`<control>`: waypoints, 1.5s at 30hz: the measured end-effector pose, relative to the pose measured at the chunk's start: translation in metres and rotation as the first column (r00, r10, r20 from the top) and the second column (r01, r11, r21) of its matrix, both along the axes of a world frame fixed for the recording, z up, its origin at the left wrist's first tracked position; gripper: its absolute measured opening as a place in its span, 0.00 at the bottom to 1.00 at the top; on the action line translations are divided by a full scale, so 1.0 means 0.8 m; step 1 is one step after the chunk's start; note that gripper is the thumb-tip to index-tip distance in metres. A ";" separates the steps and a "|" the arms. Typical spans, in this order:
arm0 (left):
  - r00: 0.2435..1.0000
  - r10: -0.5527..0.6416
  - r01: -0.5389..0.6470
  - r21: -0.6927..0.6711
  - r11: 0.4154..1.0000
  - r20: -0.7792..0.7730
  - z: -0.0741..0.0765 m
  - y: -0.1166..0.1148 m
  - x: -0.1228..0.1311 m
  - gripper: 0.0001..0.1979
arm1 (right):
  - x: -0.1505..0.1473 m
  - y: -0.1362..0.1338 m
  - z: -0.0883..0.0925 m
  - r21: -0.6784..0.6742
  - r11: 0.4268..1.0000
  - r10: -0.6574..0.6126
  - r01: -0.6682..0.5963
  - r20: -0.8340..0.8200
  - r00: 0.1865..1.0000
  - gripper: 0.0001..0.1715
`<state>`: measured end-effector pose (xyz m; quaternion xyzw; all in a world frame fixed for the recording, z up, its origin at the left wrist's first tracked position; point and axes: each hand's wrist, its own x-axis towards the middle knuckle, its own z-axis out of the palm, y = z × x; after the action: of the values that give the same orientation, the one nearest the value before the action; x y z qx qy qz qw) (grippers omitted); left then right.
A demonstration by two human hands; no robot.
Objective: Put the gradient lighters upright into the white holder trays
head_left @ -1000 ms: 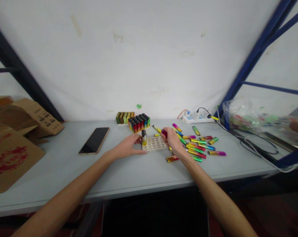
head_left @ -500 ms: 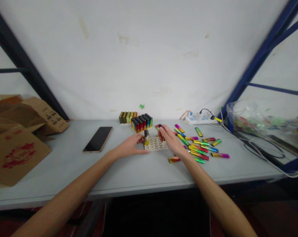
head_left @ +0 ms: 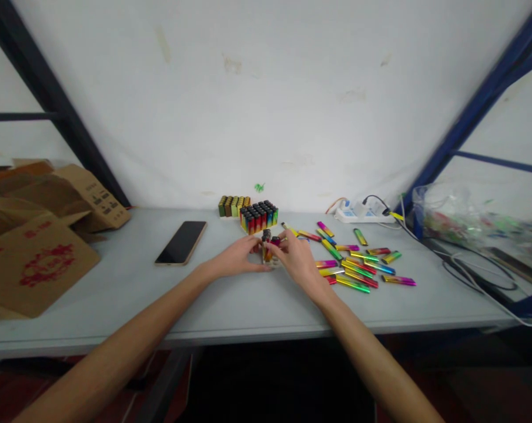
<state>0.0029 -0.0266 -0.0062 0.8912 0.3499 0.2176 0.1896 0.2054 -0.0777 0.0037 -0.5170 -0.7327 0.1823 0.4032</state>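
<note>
The white tray with holes point(head_left: 276, 262) lies mostly hidden between my two hands. Lighters with black tops point(head_left: 266, 236) stand upright at its left end. My left hand point(head_left: 238, 256) is curled around that end, thumb along the front and fingers behind, steadying the tray. Over the tray, my right hand point(head_left: 297, 258) pinches a shiny lighter, mostly covered by the fingers, close beside the standing ones. Many metallic coloured lighters point(head_left: 356, 267) lie loose to the right of my right hand.
Behind the tray stand a block of black-topped lighters point(head_left: 259, 217) and a gold-green group point(head_left: 234, 205). A phone point(head_left: 181, 242) lies left, cardboard boxes point(head_left: 40, 258) farther left. A power strip point(head_left: 367, 214), cables and plastic bags point(head_left: 451, 214) are at right.
My right hand has moved left with the lighter, from the tray's right side to beside the standing lighters. My left hand stays at the tray's left end. The view has shifted slightly.
</note>
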 end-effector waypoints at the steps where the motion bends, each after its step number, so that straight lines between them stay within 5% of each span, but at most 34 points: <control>1: 1.000 0.000 0.000 -0.001 1.000 0.002 0.000 0.000 0.000 0.29 | 0.000 0.001 -0.001 -0.007 1.000 -0.019 0.019 0.020 1.000 0.13; 15: 1.000 0.008 -0.008 0.019 1.000 0.004 0.000 0.002 0.000 0.27 | -0.016 -0.020 0.010 0.001 0.987 -0.138 0.161 0.511 0.848 0.19; 21: 1.000 0.017 -0.017 -0.009 1.000 -0.007 0.003 0.001 0.000 0.28 | 0.025 -0.006 0.031 0.020 0.994 0.099 -0.111 0.326 0.940 0.16; 24: 0.999 0.028 -0.029 -0.013 1.000 -0.027 0.003 0.003 -0.001 0.30 | 0.082 -0.005 0.059 0.123 0.990 0.040 -0.071 0.241 0.970 0.11; 29: 0.998 0.046 -0.046 -0.007 0.999 -0.050 0.002 0.006 -0.003 0.30 | 0.193 -0.022 0.103 -0.066 0.992 -0.072 0.104 0.377 0.923 0.12; 34: 0.997 0.050 -0.051 -0.017 0.999 -0.052 0.006 0.003 -0.001 0.29 | 0.262 -0.030 0.102 -0.383 0.855 -0.038 0.350 0.627 0.778 0.14; 39: 0.996 0.062 -0.063 -0.030 0.998 -0.057 0.008 0.002 0.002 0.30 | 0.278 -0.019 0.080 -0.597 0.744 0.144 0.301 0.583 0.800 0.16; 45: 0.998 0.041 -0.042 -0.027 0.999 -0.047 0.007 0.001 0.002 0.30 | 0.269 -0.006 0.066 -0.591 0.758 0.152 0.278 0.574 0.805 0.21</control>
<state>0.0044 -0.0255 -0.0004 0.8858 0.3757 0.1956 0.1895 0.4207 -0.0825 0.0565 -0.6796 -0.6918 0.2402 -0.0435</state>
